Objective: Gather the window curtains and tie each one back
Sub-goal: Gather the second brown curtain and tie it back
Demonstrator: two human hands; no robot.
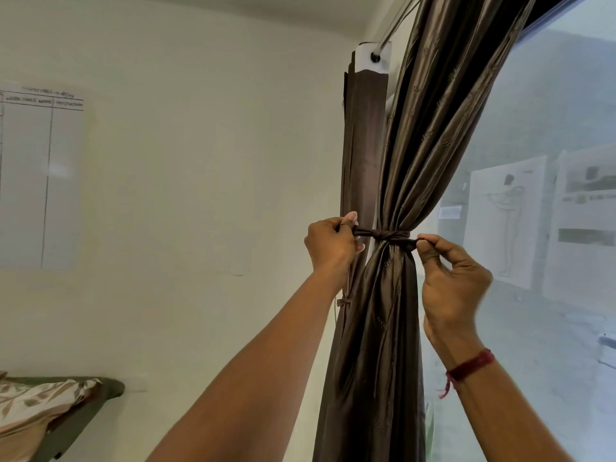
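Observation:
A dark brown shiny curtain [430,135] hangs from a rod at the upper right and is gathered into a narrow bundle at mid-height. A brown tie-back band [386,234] is wrapped around the bundle and crossed in a knot at its front. My left hand [330,243] grips the band's left end, pulled out to the left. My right hand [450,278] pinches the band's right end between thumb and forefinger, just right of the bundle. Below the band the curtain falls straight down between my forearms.
A darker brown panel [365,145] hangs against the wall behind the curtain. The large window [550,195] fills the right side. A whiteboard chart [40,178] hangs on the white wall at the left. A bed with a leaf-patterned pillow [43,398] sits at the lower left.

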